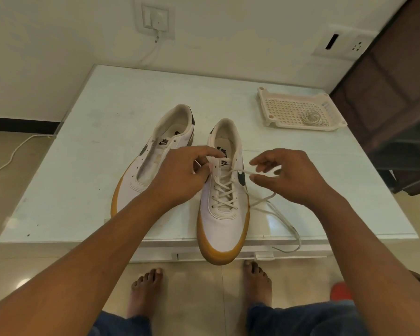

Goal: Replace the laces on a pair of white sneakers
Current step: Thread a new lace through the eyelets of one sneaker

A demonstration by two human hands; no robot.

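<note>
On the table (102,122), the laced sneaker (224,214) overhangs the near edge. The left hand (180,175) and right hand (289,175) have fingers pinched on its lace (262,201). The unlaced sneaker (155,161) lies left; far right, a tray (298,110).

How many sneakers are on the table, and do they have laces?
2. The left sneaker lies unlaced behind the left hand. The right sneaker is laced, its toe over the table edge, its lace held by the right hand.
</note>
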